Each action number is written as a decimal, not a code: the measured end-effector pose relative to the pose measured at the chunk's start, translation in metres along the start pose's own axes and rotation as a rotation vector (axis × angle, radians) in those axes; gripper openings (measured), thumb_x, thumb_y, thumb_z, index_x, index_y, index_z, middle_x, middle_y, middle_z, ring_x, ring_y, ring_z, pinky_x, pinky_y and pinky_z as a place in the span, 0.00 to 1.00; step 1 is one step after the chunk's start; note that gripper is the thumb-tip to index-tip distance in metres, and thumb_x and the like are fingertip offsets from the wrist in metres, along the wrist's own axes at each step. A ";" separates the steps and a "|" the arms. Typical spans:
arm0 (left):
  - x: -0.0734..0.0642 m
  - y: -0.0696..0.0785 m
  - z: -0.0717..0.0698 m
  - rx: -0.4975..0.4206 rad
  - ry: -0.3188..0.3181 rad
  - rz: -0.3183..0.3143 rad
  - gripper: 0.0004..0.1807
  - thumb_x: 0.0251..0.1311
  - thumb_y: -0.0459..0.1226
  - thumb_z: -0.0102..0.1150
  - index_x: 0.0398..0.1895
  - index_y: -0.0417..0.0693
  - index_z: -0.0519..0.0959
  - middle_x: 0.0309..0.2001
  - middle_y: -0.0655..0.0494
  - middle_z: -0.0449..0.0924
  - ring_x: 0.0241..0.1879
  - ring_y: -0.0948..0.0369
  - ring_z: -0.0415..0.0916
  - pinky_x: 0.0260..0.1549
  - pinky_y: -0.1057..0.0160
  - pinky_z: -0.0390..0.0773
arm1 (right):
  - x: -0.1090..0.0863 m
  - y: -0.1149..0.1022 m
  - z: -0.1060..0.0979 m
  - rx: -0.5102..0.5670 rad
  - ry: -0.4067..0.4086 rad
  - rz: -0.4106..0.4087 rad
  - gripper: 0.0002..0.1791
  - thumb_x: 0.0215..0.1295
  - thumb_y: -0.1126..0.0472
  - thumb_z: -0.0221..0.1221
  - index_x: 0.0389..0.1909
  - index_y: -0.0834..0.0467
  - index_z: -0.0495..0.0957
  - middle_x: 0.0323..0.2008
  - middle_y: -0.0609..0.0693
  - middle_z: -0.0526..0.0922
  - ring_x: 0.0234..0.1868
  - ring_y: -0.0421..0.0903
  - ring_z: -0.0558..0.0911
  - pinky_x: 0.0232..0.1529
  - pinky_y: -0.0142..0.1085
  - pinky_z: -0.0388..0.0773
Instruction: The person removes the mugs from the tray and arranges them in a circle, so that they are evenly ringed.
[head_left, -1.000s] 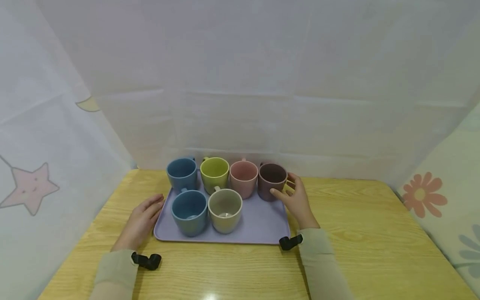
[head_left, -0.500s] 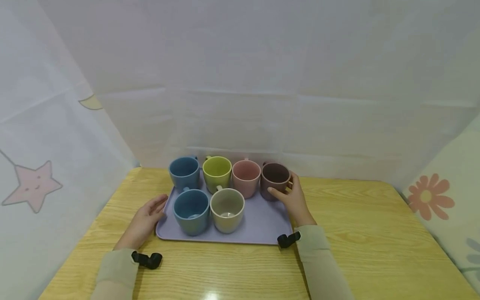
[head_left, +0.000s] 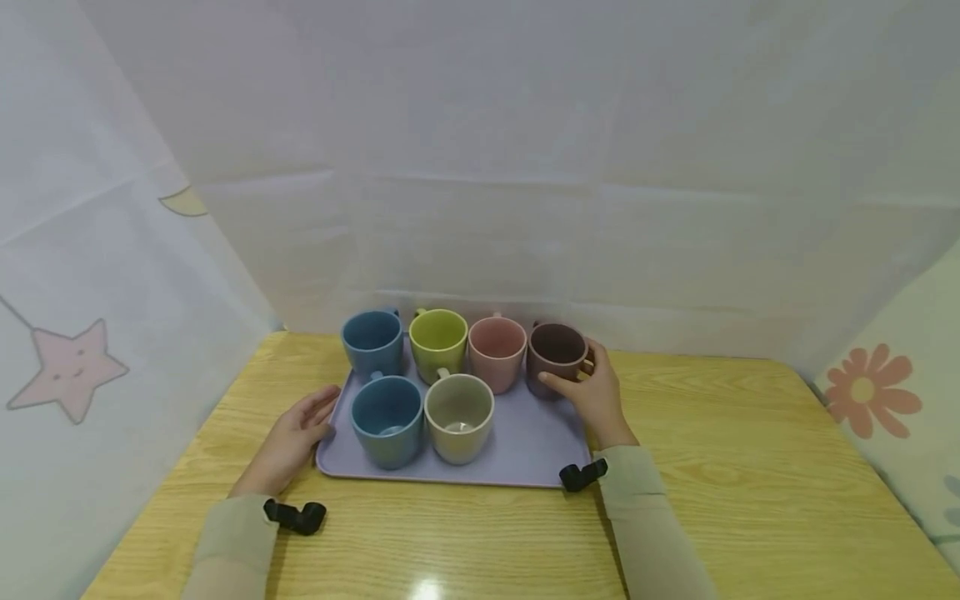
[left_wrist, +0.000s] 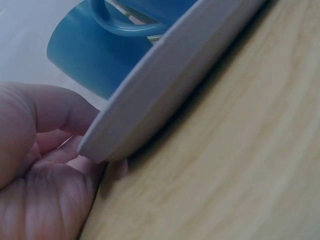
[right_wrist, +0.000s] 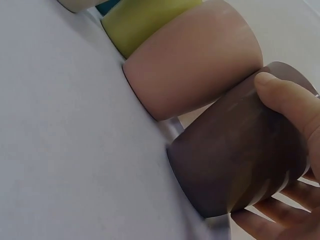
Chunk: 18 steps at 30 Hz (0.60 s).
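Observation:
My right hand (head_left: 597, 392) grips a dark plum mug (right_wrist: 235, 150) at the right end of the back row, thumb on the near side and fingers round the far side. At the left edge of a lilac tray (head_left: 525, 454), my left hand (head_left: 288, 437) holds the rim; fingertips reach under it in the left wrist view. Left of the plum mug stand a pink mug (head_left: 497, 362), a lime green mug (head_left: 438, 346) and a blue mug (head_left: 373, 354). In front are a second blue mug (head_left: 388, 429) and a cream mug (head_left: 458, 425). All mugs stand upright.
The tray lies on a wooden table (head_left: 720, 467). Close behind the back row hangs a pale cloth (head_left: 480, 208), with printed cloth panels at both sides. A black wrist camera (head_left: 582, 476) sits near the tray's front right corner.
The whole view has shifted slightly, moving the tray and mugs a little right in the frame. My left thumb has spread from the fingers at the tray edge. The right hand keeps its grip.

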<state>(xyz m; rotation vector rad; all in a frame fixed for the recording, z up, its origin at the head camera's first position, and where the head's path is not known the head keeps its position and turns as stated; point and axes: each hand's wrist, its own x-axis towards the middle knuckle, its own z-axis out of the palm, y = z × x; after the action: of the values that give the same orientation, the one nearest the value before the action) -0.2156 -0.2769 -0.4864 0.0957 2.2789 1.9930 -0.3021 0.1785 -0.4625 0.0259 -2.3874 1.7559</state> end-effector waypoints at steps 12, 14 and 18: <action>0.003 -0.001 0.000 0.011 0.011 -0.002 0.35 0.73 0.23 0.43 0.80 0.33 0.46 0.80 0.40 0.45 0.78 0.44 0.44 0.56 0.82 0.67 | -0.004 -0.010 -0.008 -0.050 0.065 -0.018 0.54 0.42 0.48 0.82 0.71 0.55 0.66 0.63 0.55 0.74 0.61 0.55 0.76 0.57 0.49 0.79; 0.002 -0.001 0.000 0.014 0.012 -0.002 0.35 0.73 0.23 0.43 0.80 0.33 0.46 0.80 0.40 0.45 0.78 0.44 0.44 0.56 0.82 0.67 | -0.004 -0.012 -0.011 -0.052 0.070 -0.029 0.54 0.43 0.49 0.82 0.71 0.55 0.66 0.63 0.55 0.75 0.61 0.55 0.76 0.56 0.49 0.79; 0.002 -0.002 -0.001 0.007 0.009 -0.005 0.36 0.73 0.24 0.43 0.80 0.34 0.45 0.80 0.40 0.45 0.78 0.44 0.43 0.56 0.82 0.68 | -0.004 -0.018 -0.020 -0.045 0.084 -0.049 0.54 0.43 0.48 0.82 0.72 0.55 0.66 0.62 0.56 0.75 0.61 0.55 0.77 0.55 0.49 0.80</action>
<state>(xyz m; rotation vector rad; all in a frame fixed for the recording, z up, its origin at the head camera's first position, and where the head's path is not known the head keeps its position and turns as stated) -0.2172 -0.2778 -0.4883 0.0820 2.2898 1.9867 -0.2931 0.1912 -0.4407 0.0046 -2.3461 1.6475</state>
